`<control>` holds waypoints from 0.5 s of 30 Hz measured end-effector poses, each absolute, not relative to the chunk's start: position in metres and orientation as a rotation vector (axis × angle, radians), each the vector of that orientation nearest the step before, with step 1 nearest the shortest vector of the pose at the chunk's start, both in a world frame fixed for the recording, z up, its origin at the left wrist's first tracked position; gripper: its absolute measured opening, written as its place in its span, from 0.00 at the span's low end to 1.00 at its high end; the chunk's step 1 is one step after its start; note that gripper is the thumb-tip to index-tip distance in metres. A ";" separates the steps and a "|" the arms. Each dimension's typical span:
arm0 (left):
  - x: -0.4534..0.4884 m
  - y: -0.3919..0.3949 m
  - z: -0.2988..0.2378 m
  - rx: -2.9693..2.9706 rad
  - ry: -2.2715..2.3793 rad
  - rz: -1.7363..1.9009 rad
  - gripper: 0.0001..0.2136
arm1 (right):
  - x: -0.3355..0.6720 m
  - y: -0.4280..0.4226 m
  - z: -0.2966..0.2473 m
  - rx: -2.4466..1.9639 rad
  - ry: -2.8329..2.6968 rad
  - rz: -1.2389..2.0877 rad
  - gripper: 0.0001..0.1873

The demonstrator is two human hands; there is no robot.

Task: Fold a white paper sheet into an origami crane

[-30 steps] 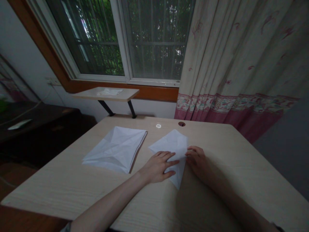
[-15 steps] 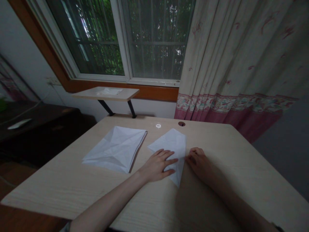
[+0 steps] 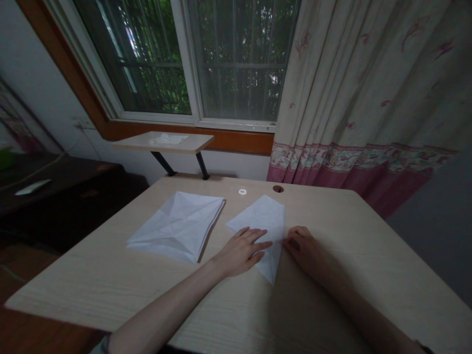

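Note:
A folded sheet of white paper (image 3: 271,216) lies on the wooden desk, with one flap turned over along its right side. My left hand (image 3: 243,250) rests on it with fingers spread, pressing the sheet down. At the paper's right edge is my right hand (image 3: 301,246), its fingers curled together and the fingertips touching that edge. Whether they pinch the paper is hard to see. Left of my hands lies a stack of creased white square paper (image 3: 179,223).
The desk (image 3: 324,201) carries a small raised shelf (image 3: 140,140) at its back left, with crumpled white paper (image 3: 171,139) on top. A round cable hole (image 3: 278,189) is near the back edge. A window and a curtain (image 3: 332,108) stand behind.
Both hands stay nearly where they were on the folded paper. My left thumb has drawn in slightly. The whole view has shifted a little.

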State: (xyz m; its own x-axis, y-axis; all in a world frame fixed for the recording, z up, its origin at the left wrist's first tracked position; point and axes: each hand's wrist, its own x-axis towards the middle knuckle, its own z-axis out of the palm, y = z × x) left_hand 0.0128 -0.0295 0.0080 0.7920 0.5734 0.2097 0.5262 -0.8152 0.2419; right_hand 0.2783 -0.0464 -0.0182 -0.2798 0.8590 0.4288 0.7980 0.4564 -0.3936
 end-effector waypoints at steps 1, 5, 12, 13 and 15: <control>0.013 -0.030 0.008 2.808 0.871 0.410 0.18 | 0.278 -0.046 -0.018 -1.374 -2.118 0.139 0.09; 0.013 -0.030 0.009 2.799 0.877 0.407 0.18 | 0.277 -0.048 -0.015 -1.397 -2.134 0.195 0.07; 0.013 -0.029 0.010 2.794 0.876 0.398 0.18 | 0.271 -0.051 -0.007 -1.398 -2.163 0.229 0.09; 0.013 -0.029 0.010 2.791 0.879 0.399 0.18 | 0.271 -0.051 -0.007 -1.399 -2.166 0.231 0.09; 0.013 -0.029 0.009 2.785 0.884 0.399 0.18 | 0.271 -0.052 -0.008 -1.402 -2.185 0.245 0.07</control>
State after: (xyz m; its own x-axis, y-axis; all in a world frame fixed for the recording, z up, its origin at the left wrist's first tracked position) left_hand 0.0134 -0.0289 0.0093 0.7856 0.5869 0.1959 0.5352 -0.8035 0.2607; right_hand 0.2709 -0.0521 -0.0079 -0.3228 0.8861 0.3325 0.7906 0.4456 -0.4200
